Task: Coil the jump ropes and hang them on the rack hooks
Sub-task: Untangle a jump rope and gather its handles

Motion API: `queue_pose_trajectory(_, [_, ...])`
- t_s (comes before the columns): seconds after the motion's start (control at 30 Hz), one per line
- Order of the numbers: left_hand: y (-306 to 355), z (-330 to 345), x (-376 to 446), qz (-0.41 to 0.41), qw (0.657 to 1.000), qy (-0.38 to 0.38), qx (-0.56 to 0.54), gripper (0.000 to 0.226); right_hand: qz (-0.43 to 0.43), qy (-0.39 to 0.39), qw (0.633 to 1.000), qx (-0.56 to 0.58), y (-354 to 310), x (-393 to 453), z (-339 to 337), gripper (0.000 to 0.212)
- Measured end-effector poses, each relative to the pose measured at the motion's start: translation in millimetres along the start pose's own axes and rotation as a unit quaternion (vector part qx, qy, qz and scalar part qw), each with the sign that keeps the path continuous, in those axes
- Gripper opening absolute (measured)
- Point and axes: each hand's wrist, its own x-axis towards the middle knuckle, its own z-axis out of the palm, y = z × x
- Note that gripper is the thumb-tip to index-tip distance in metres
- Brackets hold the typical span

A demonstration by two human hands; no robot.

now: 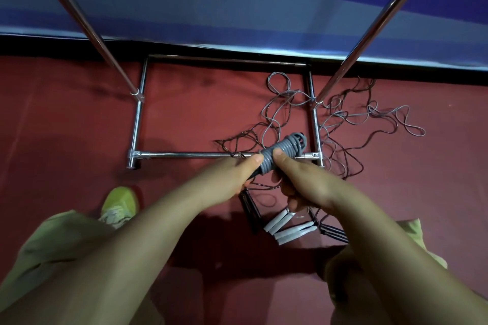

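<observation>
A grey jump rope [284, 150] is wound into a tight bundle, held above the floor in front of me. My left hand [235, 177] grips its lower end, thumb on the coil. My right hand [301, 179] grips it from the right, thumb pressed on the wraps. Below lie loose ropes [343, 119] in grey and dark cord, tangled over the red floor. White handles [287, 227] and black handles [249, 208] lie under my hands. The chrome rack [136, 126] stands ahead, its base frame on the floor; no hooks are in view.
Two slanted chrome uprights [87, 26] of the rack rise left and right. A blue wall mat [237, 8] runs behind. My green shoe [120, 204] stands at the left near the rack's base bar [190, 154]. The tangle crosses the rack's right base rail.
</observation>
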Motion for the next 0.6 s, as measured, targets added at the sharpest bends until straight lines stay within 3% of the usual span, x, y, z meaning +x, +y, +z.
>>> queue_pose_trajectory(0.2, [-3.2, -4.5, 2.6, -0.038, 0.998, 0.016, 0.040, 0.055, 0.041, -0.028, 0.984, 0.169, -3.1, 1.6, 7.3, 0.051])
queue_pose_trajectory(0.33, [-4.5, -4.9, 0.2, -0.021, 0.997, -0.016, -0.069, 0.057, -0.041, 0.054, 0.978, 0.196, -10.0, -1.5, 12.7, 0.036])
queue_pose_trajectory(0.4, [-0.9, -7.5, -3.7, 0.012, 0.981, -0.084, -0.174, 0.048, -0.114, 0.080, 0.974, 0.180, -15.0, -5.3, 12.6, 0.034])
queue_pose_trajectory(0.47, [0.4, -11.0, -7.4, 0.008, 0.923, -0.222, -0.314, 0.051, -0.151, 0.085, 0.969, 0.175, -19.6, -11.8, 10.4, 0.029])
queue_pose_trajectory(0.53, [-1.6, -10.1, -9.7, 0.001, 0.835, -0.362, -0.415, 0.072, -0.173, 0.069, 0.969, 0.164, -21.1, -19.4, 9.7, 0.029])
queue_pose_trajectory(0.6, [-6.2, -5.2, -10.2, 0.001, 0.752, -0.456, -0.476, 0.083, -0.193, 0.031, 0.967, 0.161, -28.3, -24.8, 13.0, 0.033])
